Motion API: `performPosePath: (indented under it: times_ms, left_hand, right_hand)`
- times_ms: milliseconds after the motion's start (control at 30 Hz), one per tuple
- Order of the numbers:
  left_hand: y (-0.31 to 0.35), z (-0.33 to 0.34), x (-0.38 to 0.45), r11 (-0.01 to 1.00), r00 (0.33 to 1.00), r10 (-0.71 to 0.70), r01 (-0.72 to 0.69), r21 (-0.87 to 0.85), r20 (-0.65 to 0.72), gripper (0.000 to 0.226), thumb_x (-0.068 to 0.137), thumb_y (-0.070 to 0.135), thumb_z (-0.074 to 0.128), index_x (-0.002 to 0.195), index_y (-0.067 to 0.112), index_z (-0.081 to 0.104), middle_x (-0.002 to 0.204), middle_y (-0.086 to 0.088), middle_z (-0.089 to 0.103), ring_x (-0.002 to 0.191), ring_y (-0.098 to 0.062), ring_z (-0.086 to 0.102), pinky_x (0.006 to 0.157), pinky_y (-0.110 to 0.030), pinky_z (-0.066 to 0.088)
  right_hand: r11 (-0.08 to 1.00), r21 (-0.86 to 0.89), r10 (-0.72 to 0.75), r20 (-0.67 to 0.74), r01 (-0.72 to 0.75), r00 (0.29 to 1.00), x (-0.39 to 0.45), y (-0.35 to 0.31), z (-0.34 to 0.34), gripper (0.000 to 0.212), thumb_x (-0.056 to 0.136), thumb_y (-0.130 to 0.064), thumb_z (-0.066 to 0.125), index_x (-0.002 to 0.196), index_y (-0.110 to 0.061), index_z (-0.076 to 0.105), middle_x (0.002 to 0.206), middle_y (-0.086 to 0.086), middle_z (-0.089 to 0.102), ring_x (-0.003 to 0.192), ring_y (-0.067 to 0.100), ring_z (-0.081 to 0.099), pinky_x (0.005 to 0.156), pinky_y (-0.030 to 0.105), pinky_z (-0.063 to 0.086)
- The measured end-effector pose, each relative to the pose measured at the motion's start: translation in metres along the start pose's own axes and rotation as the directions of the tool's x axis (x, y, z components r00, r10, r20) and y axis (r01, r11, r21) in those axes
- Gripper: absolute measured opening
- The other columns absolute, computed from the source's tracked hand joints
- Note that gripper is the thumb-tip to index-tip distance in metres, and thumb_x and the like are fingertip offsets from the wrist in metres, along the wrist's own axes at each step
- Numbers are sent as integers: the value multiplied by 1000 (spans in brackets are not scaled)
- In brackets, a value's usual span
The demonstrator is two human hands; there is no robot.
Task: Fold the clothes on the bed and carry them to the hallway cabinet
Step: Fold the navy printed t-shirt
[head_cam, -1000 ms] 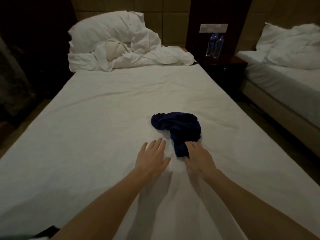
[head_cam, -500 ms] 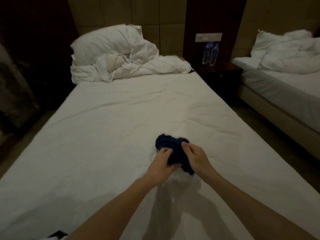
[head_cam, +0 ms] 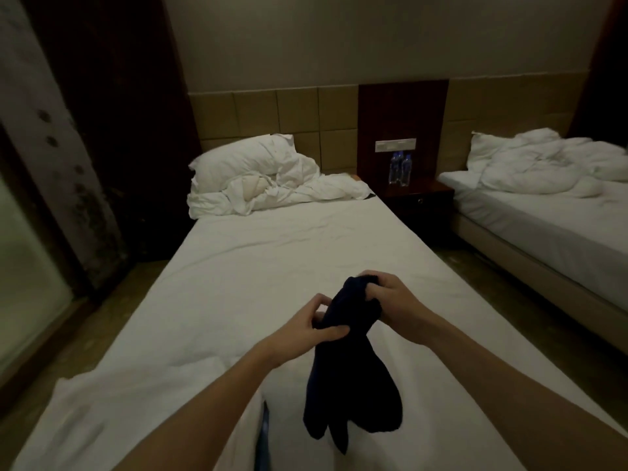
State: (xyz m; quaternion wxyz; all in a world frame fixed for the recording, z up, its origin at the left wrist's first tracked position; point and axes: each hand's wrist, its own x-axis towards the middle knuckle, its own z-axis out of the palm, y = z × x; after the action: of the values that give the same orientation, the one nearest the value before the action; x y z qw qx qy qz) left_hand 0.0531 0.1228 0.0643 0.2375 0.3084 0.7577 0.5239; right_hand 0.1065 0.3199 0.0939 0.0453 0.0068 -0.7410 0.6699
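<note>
Gripping one dark garment [head_cam: 353, 375] above the bed [head_cam: 272, 266], left hand [head_cam: 306, 331] and right hand [head_cam: 394, 300] clamp its bunched top; garment type indistinct in dim light.

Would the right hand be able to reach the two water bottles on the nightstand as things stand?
Probably not. The right hand grips the dark garment near the foot of the bed, while the water bottles stand far off on the nightstand by the headboard.
</note>
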Motion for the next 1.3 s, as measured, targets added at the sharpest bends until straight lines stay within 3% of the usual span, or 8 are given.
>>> performPosePath:
  times_ms: [200, 367, 467, 667, 833, 1067, 1200, 1300]
  left_hand:
    - [30, 1, -44, 899, 998, 48, -60, 435, 39, 35, 81, 41, 78, 104, 16, 71, 99, 2, 75, 89, -14, 71, 85, -37, 57]
    - [54, -9, -65, 957, 993, 100, -80, 280, -58, 23, 93, 30, 68, 87, 9, 65, 72, 6, 62, 67, -9, 58, 66, -24, 44]
    - [62, -17, -72, 934, 978, 174, -128, 334, -111, 18, 99, 27, 59, 87, 14, 64, 77, 8, 62, 73, -7, 56, 71, -25, 44]
    - [69, -37, -74, 887, 917, 294, -156, 435, -271, 21, 104, 26, 48, 111, 19, 66, 103, 8, 70, 96, -6, 64, 86, -22, 49]
    - [73, -51, -76, 952, 889, 206, -85, 294, -409, 42, 106, 36, 38, 70, 15, 43, 62, 12, 46, 57, -4, 40, 59, -26, 33]
    - [71, -69, -71, 986, 790, 120, -24, 166, -601, 30, 105, 24, 40, 93, 12, 65, 70, -7, 64, 61, -15, 58, 61, -31, 47]
    - [64, -59, -70, 984, 873, 64, 26, 177, -483, 35, 106, 30, 41, 88, 11, 65, 60, -2, 54, 51, -11, 46, 50, -21, 38]
    - [55, -50, -69, 991, 936, 17, 32, 132, -352, 56, 101, 56, 36, 87, 12, 68, 62, 0, 53, 57, -12, 48, 63, -26, 41]
  right_hand:
    - [998, -48, 43, -55, -45, 998, -37, -16, 10, 16, 80, -5, 45, 80, -4, 61, 78, 12, 55, 74, 26, 52, 65, 34, 40]
    - [983, -98, 163, 77, -155, 984, -54, -26, 26, 35, 95, -43, 57, 98, -9, 66, 99, 12, 71, 93, 25, 68, 82, 37, 54]
    - [985, -109, 149, 186, -131, 971, -57, -30, 29, 29, 90, -25, 70, 113, -12, 61, 114, 11, 68, 102, 24, 68, 83, 37, 59]
    - [964, -262, 59, 48, -44, 997, -50, -41, 23, 46, 80, 15, 43, 115, -14, 51, 106, 10, 59, 92, 23, 61, 66, 31, 53]
    - [967, -250, 21, -105, -47, 994, -36, -40, 10, 29, 90, 6, 48, 109, -8, 64, 103, 15, 70, 96, 30, 68, 88, 44, 55]
    - [945, -328, -54, -189, -12, 981, -25, -38, 5, 24, 101, -28, 50, 100, -12, 68, 97, 6, 70, 94, 24, 67, 82, 39, 52]
    - [953, -299, -15, -188, -43, 982, -20, -35, 13, 29, 100, -31, 50, 97, -8, 66, 98, 14, 69, 92, 27, 66, 78, 42, 50]
    - [976, -215, 1, -156, -35, 988, -20, -36, 23, 40, 100, -41, 49, 95, -3, 62, 92, 14, 65, 84, 24, 61, 73, 37, 45]
